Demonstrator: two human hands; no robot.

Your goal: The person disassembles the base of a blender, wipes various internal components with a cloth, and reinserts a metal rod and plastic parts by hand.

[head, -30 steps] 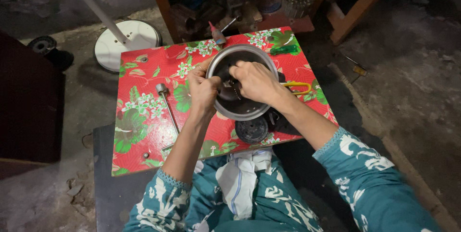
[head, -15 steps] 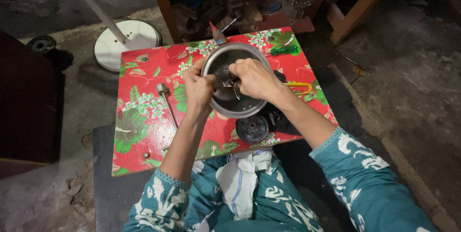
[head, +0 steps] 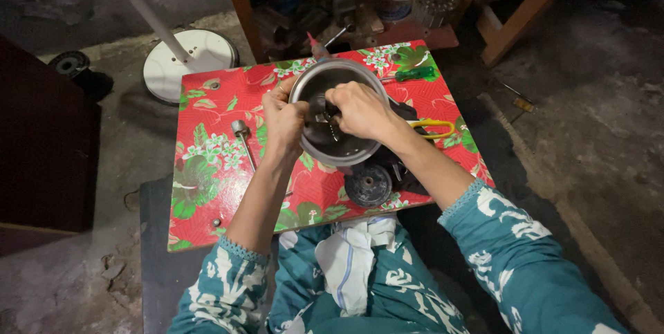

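A round steel jar (head: pixel 344 152) lies tilted on a red floral table (head: pixel 207 154), its mouth facing me. My left hand (head: pixel 283 121) grips the jar's left rim. My right hand (head: pixel 360 109) reaches inside the mouth, fingers closed around a small metal blade part (head: pixel 325 118) at the bottom. A black round disc (head: pixel 369 184) rests just below the jar, near the table's front edge.
A metal bolt-like tool (head: pixel 242 137) lies left of my left hand. A green-handled screwdriver (head: pixel 415 72) and yellow-handled pliers (head: pixel 432 126) lie to the right. A white round fan base (head: pixel 188 63) with its pole stands on the floor behind; wooden frames (head: pixel 526 9) stand at the back right.
The hands and jar stay in nearly the same place; my right hand has shifted slightly inside the jar's mouth.
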